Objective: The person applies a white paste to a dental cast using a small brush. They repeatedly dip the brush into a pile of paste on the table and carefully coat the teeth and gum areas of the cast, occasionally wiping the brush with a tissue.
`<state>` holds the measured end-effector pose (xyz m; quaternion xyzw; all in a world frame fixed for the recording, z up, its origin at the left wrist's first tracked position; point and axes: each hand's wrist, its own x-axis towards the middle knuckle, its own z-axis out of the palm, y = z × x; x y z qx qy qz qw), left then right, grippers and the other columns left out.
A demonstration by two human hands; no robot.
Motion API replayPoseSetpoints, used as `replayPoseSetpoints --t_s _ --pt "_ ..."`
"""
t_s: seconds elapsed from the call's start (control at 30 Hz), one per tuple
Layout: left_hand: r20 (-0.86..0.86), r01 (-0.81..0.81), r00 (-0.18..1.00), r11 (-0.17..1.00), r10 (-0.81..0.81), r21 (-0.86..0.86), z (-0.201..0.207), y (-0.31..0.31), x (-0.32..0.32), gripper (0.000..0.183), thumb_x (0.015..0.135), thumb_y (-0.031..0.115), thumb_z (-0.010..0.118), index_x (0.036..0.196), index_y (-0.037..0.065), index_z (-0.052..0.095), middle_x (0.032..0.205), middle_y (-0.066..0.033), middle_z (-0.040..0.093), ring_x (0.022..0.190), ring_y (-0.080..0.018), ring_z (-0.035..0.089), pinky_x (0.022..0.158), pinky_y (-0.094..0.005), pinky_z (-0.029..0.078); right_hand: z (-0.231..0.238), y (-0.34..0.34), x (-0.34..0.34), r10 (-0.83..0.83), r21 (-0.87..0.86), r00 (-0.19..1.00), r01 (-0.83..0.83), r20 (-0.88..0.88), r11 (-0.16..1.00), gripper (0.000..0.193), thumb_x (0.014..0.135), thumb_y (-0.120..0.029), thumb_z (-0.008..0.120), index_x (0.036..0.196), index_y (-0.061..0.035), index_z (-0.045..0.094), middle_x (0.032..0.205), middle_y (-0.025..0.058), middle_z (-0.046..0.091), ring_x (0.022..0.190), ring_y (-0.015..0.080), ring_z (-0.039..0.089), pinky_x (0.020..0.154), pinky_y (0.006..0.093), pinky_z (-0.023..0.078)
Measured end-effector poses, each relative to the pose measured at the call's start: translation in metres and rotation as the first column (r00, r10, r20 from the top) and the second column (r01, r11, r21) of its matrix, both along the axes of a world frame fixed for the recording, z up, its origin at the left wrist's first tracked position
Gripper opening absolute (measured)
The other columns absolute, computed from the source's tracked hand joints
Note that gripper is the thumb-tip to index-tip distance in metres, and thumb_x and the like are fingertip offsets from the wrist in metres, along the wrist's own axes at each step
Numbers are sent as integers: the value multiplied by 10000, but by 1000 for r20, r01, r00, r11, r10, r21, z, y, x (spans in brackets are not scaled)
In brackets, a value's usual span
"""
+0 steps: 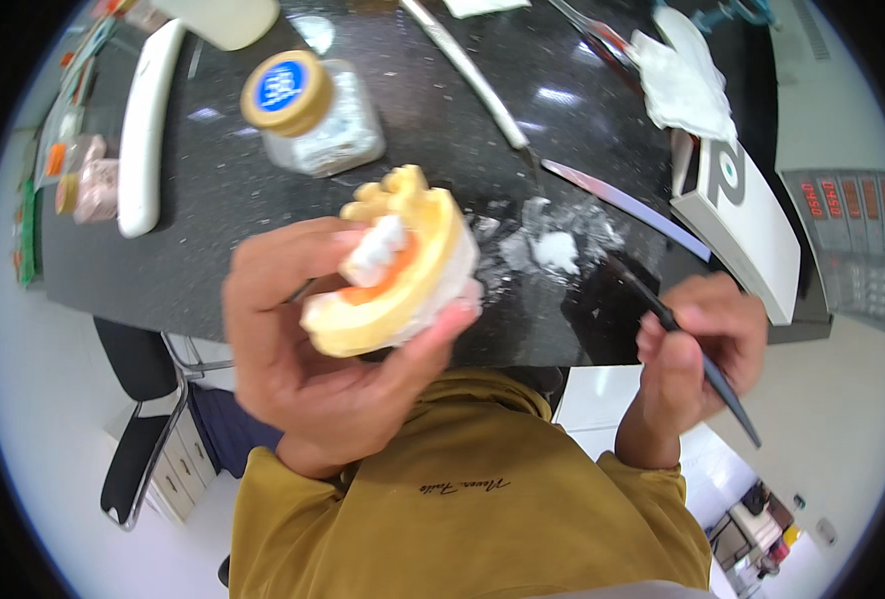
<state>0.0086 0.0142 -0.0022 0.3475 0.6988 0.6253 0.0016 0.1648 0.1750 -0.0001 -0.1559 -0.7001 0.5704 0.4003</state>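
Note:
My left hand [308, 359] grips a yellow dental cast [428, 270] with a white base, held up over the table's near edge. White teeth [378, 250] sit on the cast, with an orange patch beside them. In my right hand [704, 344] is a slim dark brush [662, 311], pinched between thumb and fingers, its thin tip pointing up and left. That tip hovers close to a small mound of white powder or paste [556, 253], which lies on a wet-looking, smeared part of the black tabletop.
A glass jar [338, 125] with a gold lid stands behind the cast. A long white device [151, 130] lies at left, near a small pink-filled jar [96, 190]. Toward the right are a white-handled tool [467, 75], a curved file [627, 207], a white box [740, 220] and crumpled tissue [677, 90].

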Motion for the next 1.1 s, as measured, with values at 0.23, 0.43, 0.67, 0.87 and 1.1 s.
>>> replayPoseSetpoints --t_s 0.23,0.43,0.67,0.87,1.1 --pt "-120 -23 992 999 28 40 -1 2 -4 533 592 52 880 1006 -21 551 952 -138 579 835 -212 604 707 -279 509 12 -34 -23 133 231 986 -107 -100 967 331 669 23 714 981 -13 608 803 135 626 610 200 615 505 267 495" --pt "-96 -20 995 999 22 26 -2 1 -1 519 610 49 856 1022 -4 545 960 -126 576 844 -212 602 721 -288 506 6 -42 -40 142 377 982 -86 -124 922 371 626 27 761 955 -20 596 791 126 626 598 221 613 502 275 507" --pt "-184 43 982 998 -51 -46 -5 -3 -3 572 631 27 845 1088 8 502 1014 -135 532 902 -186 578 777 -282 494 5 -43 -41 152 385 983 -102 -101 917 331 633 28 744 922 -20 589 745 116 617 574 202 598 475 264 496" --pt "-164 -29 986 999 34 34 -4 3 -2 506 581 57 861 993 6 573 928 -129 606 825 -228 612 695 -298 504 5 -43 -43 153 376 982 -103 -107 921 327 633 32 740 919 -15 587 736 121 613 564 198 591 473 266 502" --pt "-175 -62 982 995 74 73 -4 5 -2 469 554 69 863 943 8 608 882 -130 641 786 -249 631 652 -305 507 5 -42 -43 169 375 981 -121 -97 919 322 634 31 741 916 -12 589 737 125 615 565 199 595 481 270 513"
